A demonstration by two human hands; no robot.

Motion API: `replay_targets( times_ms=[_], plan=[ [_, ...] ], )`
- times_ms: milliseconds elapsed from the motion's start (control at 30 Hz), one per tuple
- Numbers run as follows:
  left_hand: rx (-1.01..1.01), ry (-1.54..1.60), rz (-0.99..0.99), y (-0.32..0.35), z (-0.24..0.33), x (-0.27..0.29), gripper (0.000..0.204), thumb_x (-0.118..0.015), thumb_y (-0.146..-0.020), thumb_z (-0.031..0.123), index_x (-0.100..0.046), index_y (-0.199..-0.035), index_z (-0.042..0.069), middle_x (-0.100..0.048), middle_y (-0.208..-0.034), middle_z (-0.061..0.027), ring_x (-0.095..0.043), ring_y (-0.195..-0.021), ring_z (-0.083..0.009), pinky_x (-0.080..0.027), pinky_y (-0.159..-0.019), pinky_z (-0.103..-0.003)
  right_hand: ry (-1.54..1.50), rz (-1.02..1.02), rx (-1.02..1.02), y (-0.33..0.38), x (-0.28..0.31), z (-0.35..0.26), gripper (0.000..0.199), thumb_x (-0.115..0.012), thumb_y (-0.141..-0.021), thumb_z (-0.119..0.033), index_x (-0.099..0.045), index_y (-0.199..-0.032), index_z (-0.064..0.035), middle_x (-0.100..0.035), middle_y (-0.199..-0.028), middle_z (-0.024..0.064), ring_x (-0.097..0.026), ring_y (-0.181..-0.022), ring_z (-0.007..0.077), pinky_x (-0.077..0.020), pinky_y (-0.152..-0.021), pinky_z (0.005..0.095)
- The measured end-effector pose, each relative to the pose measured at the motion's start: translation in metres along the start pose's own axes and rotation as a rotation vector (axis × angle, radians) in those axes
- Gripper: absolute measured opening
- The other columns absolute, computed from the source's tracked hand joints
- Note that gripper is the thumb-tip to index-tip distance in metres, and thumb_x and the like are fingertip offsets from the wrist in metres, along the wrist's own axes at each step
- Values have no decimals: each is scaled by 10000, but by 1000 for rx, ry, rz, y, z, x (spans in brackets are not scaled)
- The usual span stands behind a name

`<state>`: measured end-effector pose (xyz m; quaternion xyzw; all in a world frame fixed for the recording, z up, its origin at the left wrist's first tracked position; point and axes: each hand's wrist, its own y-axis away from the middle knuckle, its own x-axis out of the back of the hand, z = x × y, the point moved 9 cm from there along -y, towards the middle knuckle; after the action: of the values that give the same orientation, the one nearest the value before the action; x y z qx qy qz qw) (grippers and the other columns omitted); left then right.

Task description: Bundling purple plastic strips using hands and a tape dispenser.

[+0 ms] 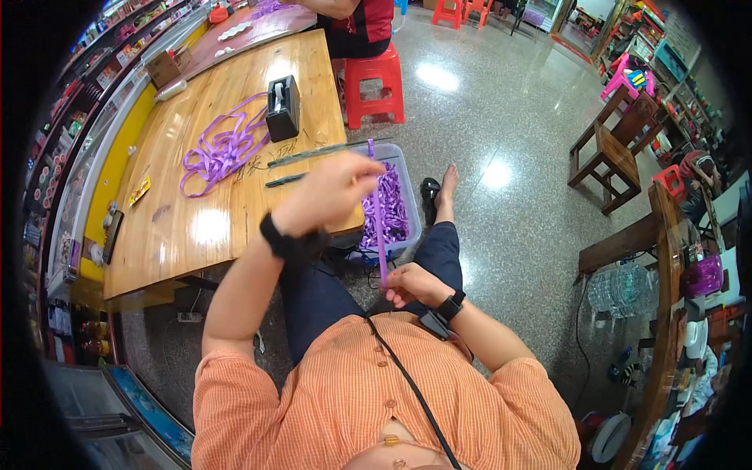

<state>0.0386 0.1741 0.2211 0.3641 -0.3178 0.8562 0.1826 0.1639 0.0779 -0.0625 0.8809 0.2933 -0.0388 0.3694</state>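
Observation:
A narrow purple ribbon (380, 227) is stretched between my two hands above a bin. My left hand (341, 188), slightly blurred, is closed with its fingertips at the upper part of the ribbon. Down near my lap my right hand (415, 283) pinches the lower end. Many short purple ribbon pieces (392, 207) fill the pale plastic bin (412, 188) beside the table corner. On the table lies a loose heap of long purple ribbon (223, 153), next to a black tape dispenser (283, 110). A long dark strip (313, 153) and a shorter dark tool (283, 180) lie close to my left hand.
The wooden table (164, 227) is at my left, with a small yellow packet (139, 192) on it. Beyond its far corner a person sits on a red stool (372, 86). A wooden chair (615, 149) stands at the right, near large clear bottles (623, 290).

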Motion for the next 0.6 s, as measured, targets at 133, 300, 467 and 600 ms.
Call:
replay_targets(
  times_ms=[133, 300, 467, 600],
  plan=[
    [12, 289, 2, 61, 31, -36, 132, -657, -919, 128, -676, -935, -2, -637, -821, -46, -586, -727, -93, -465, -624, -266, -64, -54, -4, 19, -11, -4, 187, -605, -947, -180, -681, -931, -9, -667, -706, 56, -618, -557, 124, -544, -520, 262],
    [388, 351, 187, 102, 13, -66, 127, -670, -909, 117, -682, -928, -8, -643, -847, -49, -570, -697, -97, -452, -604, -252, -44, -55, 26, 43, -19, -13, 198, -601, -933, -166, -683, -874, 4, -671, -703, 71, -604, -526, 129, -529, -501, 268],
    [748, 704, 41, 151, -44, -139, 238, -659, -933, 164, -647, -1129, 31, -665, -954, -19, -620, -817, -88, -512, -662, -231, 156, -116, 49, 29, -34, 25, 172, -645, -901, -141, -703, -809, -7, -679, -712, 51, -562, -543, 98, -451, -493, 231],
    [652, 665, -57, 157, -46, -151, 219, -644, -942, 164, -659, -1107, 20, -669, -1022, -34, -622, -863, -94, -509, -695, -240, 164, -57, 15, 44, -31, 4, 224, -656, -920, -185, -699, -778, -17, -654, -673, 24, -557, -555, 85, -451, -524, 210]
  ],
)
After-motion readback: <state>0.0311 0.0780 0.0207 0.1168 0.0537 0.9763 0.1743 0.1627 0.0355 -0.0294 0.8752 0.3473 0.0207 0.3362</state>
